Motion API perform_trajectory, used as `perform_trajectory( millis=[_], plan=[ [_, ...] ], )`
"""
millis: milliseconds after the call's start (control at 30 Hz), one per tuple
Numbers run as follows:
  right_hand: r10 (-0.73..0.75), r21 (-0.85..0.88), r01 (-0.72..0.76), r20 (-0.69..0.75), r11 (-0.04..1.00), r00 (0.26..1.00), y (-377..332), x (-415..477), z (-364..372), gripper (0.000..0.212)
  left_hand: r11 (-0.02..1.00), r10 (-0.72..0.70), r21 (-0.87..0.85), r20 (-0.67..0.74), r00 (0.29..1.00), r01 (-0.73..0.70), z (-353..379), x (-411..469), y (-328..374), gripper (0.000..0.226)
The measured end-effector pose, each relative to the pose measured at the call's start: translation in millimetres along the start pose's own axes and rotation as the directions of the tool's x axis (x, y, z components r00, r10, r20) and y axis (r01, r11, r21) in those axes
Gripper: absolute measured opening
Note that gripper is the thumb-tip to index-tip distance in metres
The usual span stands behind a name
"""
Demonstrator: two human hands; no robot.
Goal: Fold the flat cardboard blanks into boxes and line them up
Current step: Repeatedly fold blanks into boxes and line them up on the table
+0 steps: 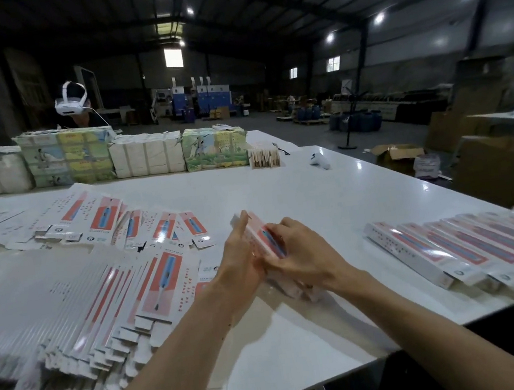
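Both hands meet above the middle of the white tabletop [314, 194]. My left hand [241, 261] cups a red-and-white cardboard box [259, 235], thumb up along its side. My right hand [301, 251] curls its fingers over it. Folded long boxes [450, 249] line the right edge, and flat printed cardboard blanks [67, 299] fan along the left edge.

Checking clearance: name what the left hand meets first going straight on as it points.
Left hand holds the box; beyond lies bare table, then probably the small tan bundle at the far edge; depth unclear.
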State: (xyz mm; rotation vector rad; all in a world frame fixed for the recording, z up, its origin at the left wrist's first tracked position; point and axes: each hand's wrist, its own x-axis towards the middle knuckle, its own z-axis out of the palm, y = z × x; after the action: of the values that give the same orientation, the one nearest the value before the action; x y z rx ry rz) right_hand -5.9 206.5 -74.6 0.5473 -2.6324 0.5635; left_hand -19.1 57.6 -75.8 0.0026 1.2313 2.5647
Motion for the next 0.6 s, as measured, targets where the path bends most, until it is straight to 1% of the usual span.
perform_trajectory(
  millis=[33, 67, 100, 133, 167, 200, 267, 333, 367, 400, 467, 533, 600],
  plan=[
    [0.014, 0.018, -0.013, -0.033, 1.000, 0.999, 2.6, -5.0, -3.9, 0.062, 0.995, 0.010, 0.097, 0.000, 1.000, -0.010, 2.1, -1.3, -2.9, 0.047],
    [0.030, 0.018, -0.029, -0.064, 0.999, 0.998, 6.8, -10.5, -8.0, 0.059, 0.963, 0.051, 0.263, 0.007, 0.999, -0.051, 1.9, -2.9, -6.1, 0.043],
    [0.052, 0.001, -0.052, -0.085, 0.999, 0.995, 12.7, -16.0, -13.1, 0.057, 0.885, 0.103, 0.453, 0.042, 0.994, -0.111, 0.6, -4.1, -9.4, 0.041],
    [0.083, -0.028, -0.086, -0.098, 0.996, 0.992, 20.2, -21.4, -18.9, 0.056, 0.766, 0.153, 0.617, 0.097, 0.983, -0.180, -2.0, -4.3, -13.0, 0.038],
    [0.123, -0.053, -0.129, -0.107, 0.990, 0.987, 29.4, -27.0, -25.1, 0.056, 0.630, 0.194, 0.738, 0.151, 0.969, -0.241, -6.0, -3.9, -16.3, 0.032],
    [0.173, -0.072, -0.182, -0.111, 0.981, 0.979, 39.8, -32.8, -31.8, 0.055, 0.497, 0.227, 0.819, 0.196, 0.954, -0.286, -10.5, -3.9, -19.6, 0.025],
    [0.282, -0.120, -0.294, -0.109, 0.948, 0.953, 60.1, -45.7, -44.6, 0.052, 0.287, 0.247, 0.902, 0.256, 0.935, -0.323, -16.3, -6.0, -27.5, 0.016],
    [0.355, -0.225, -0.372, -0.111, 0.901, 0.928, 77.7, -59.1, -52.3, 0.048, 0.142, 0.232, 0.935, 0.289, 0.929, -0.326, -18.3, -8.1, -33.9, 0.017],
    [0.376, -0.308, -0.393, -0.117, 0.866, 0.919, 84.7, -65.5, -54.0, 0.045, 0.105, 0.225, 0.938, 0.302, 0.926, -0.332, -18.6, -8.2, -35.9, 0.020],
    [0.385, -0.399, -0.403, -0.128, 0.824, 0.914, 90.4, -71.3, -54.4, 0.044, 0.093, 0.221, 0.938, 0.309, 0.925, -0.335, -18.7, -8.0, -36.4, 0.022],
    [0.377, -0.543, -0.406, -0.170, 0.735, 0.910, 99.3, -80.7, -54.4, 0.043, 0.101, 0.218, 0.937, 0.308, 0.926, -0.335, -17.8, -7.2, -35.5, 0.023],
    [0.375, -0.610, -0.422, -0.212, 0.670, 0.902, 104.1, -86.9, -57.6, 0.041, 0.106, 0.218, 0.935, 0.310, 0.925, -0.339, -17.0, -7.9, -34.2, 0.023],
    [0.405, -0.633, -0.455, -0.235, 0.626, 0.884, 108.6, -90.3, -63.0, 0.039, 0.096, 0.210, 0.937, 0.310, 0.927, -0.335, -15.8, -8.8, -33.5, 0.023]
  ],
)
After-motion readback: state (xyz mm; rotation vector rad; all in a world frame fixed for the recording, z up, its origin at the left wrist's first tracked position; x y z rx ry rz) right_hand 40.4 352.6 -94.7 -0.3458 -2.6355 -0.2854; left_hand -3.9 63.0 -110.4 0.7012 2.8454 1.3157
